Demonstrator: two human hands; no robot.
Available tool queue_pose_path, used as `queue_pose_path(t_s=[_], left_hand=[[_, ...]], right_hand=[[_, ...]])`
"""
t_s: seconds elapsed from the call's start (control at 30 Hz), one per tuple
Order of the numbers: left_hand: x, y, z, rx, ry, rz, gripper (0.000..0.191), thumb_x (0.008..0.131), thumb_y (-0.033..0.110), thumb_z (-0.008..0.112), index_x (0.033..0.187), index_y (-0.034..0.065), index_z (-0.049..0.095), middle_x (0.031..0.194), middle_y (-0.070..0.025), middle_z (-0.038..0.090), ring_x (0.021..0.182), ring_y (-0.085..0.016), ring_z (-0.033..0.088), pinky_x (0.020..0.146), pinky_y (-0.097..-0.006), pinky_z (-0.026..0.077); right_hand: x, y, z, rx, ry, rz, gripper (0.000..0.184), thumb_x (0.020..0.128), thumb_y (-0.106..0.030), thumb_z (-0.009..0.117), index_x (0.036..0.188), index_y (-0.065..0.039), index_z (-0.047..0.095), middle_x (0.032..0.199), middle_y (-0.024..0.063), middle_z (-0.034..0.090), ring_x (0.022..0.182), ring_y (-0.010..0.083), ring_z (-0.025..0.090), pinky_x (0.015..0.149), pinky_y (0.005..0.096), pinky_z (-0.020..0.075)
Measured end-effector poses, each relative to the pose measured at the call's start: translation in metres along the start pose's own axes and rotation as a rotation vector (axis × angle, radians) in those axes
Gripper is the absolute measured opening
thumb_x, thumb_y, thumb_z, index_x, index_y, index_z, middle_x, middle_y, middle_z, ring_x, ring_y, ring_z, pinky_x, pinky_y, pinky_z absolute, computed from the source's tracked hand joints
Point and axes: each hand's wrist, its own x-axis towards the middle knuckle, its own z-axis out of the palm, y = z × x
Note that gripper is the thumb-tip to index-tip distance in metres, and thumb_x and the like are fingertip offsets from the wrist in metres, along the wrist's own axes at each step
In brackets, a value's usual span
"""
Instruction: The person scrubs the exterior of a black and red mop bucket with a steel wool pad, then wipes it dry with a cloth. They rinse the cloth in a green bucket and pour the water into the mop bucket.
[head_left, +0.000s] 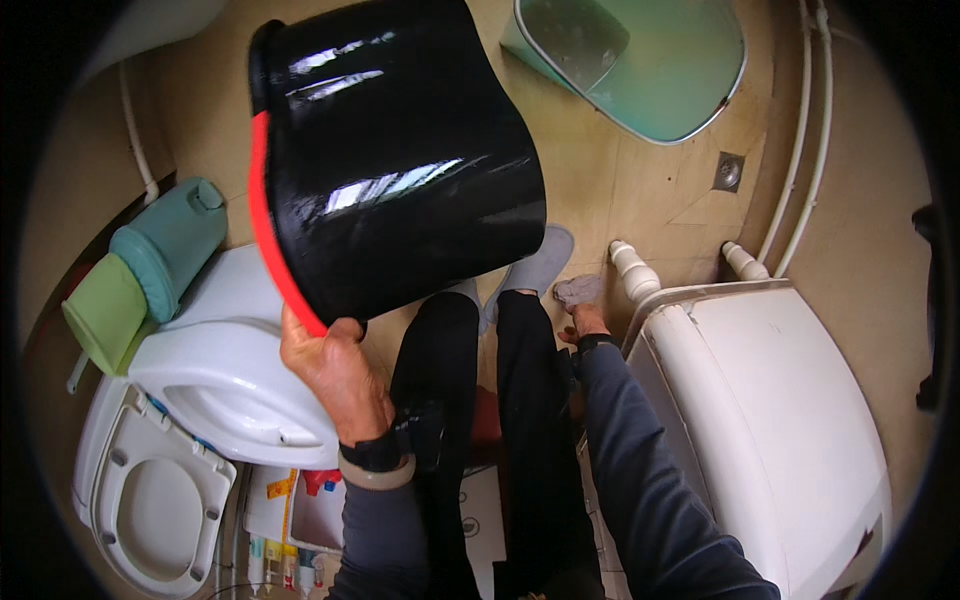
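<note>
My left hand (334, 367) grips the red-edged rim of a glossy black bucket (405, 165), which is tipped on its side above the floor. The bucket's inside is hidden from view. My right hand (589, 322) is low beside the white cabinet-like unit, with a crumpled greyish cloth (577, 289) at its fingers, near the floor. Part of the right hand is hard to make out. Grey slippers (547, 255) are on the feet between the two hands.
A translucent green tub (667, 75) stands ahead, near a floor drain (727, 172). White pipes (634, 271) and a white unit (765, 427) are at right. At left are a white toilet (232, 390), its raised seat (161, 502), teal (172, 240) and green containers (109, 311), and several bottles (281, 562).
</note>
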Motion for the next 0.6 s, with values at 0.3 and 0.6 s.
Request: queue_pose_path(t_s=[0.3, 0.6], left_hand=[[0.012, -0.062, 0.001, 0.001, -0.012, 0.057, 0.057, 0.068, -0.019, 0.053, 0.121, -0.0025, 0.066, 0.109, -0.0034, 0.072, 0.091, -0.016, 0.067, 0.083, -0.0277, 0.054], [0.016, -0.085, 0.019, 0.055, -0.135, 0.061, 0.029, 0.074, -0.016, 0.059, 0.095, 0.0008, 0.070, 0.089, 0.0056, 0.066, 0.079, -0.008, 0.060, 0.072, -0.0234, 0.048]], right_hand=[[0.075, 0.002, 0.033, 0.303, 0.614, -0.141, 0.046, 0.093, -0.035, 0.075, 0.118, 0.002, 0.065, 0.095, 0.0157, 0.069, 0.059, 0.0266, 0.062, 0.054, 0.0425, 0.0572], [-0.151, -0.142, -0.025, 0.210, 0.023, -0.794, 0.027, 0.101, -0.025, 0.066, 0.108, 0.002, 0.067, 0.090, 0.0014, 0.062, 0.074, 0.0117, 0.054, 0.073, 0.0262, 0.0489]])
